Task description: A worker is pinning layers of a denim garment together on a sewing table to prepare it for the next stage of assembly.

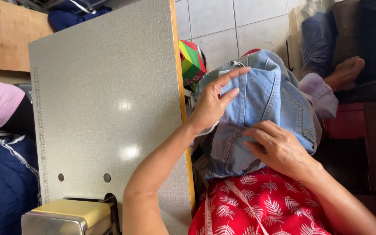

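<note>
A light blue denim garment point(262, 100) lies bunched on my lap beside the grey table. My left hand point(212, 104) reaches across from the table side and holds an upper fold of the denim between thumb and outstretched fingers. Lower down, my right hand point(277, 150) has its fingers curled over a seam of the same garment. Part of the denim hangs down between the table edge and my red, white-leaf patterned clothing point(266, 204). A white measuring tape point(244, 204) lies across that red cloth.
The grey textured sewing table point(105, 100) with a wooden edge fills the left. A cream and metal sewing machine part point(68, 215) stands at its bottom. A green and red box point(191, 61) lies beyond the table. Pink and navy cloth point(1, 143) is far left. Another person's bare foot point(347, 72) rests top right.
</note>
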